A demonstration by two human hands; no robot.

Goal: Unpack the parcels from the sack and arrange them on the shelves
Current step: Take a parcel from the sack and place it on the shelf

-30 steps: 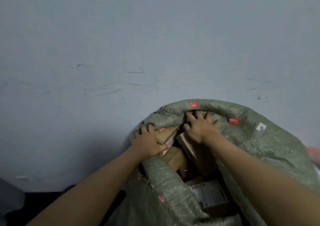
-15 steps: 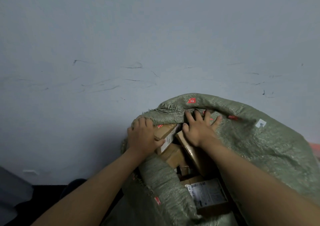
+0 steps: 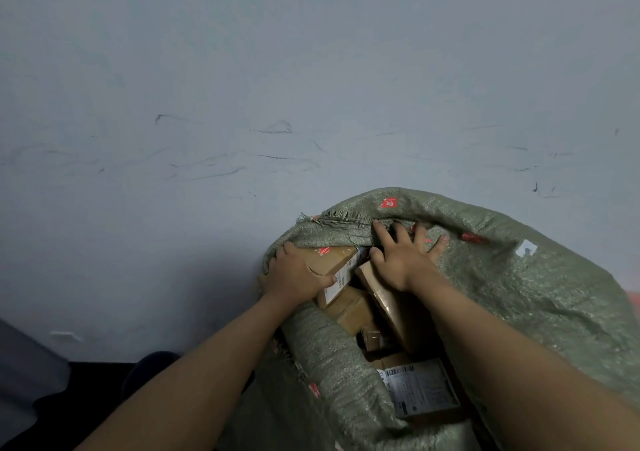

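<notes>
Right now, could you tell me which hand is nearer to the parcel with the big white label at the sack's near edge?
Neither clearly. The left hand and the right hand are both far up from that parcel.

A pale grey-blue wall (image 3: 242, 70) fills most of the view, marked with thin dark scuffs (image 3: 214, 170). Below it lies a dark floor (image 3: 69, 416), dimly lit.

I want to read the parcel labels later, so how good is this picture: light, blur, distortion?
Head view: dim, flat light, with deep shadow inside the sack; the label on the near parcel shows a barcode but its text is too soft to read; the right hand looks slightly motion-blurred at the fingertips; the left hand is sharper; the wide lens stretches the forearms toward the bottom edge.
</notes>
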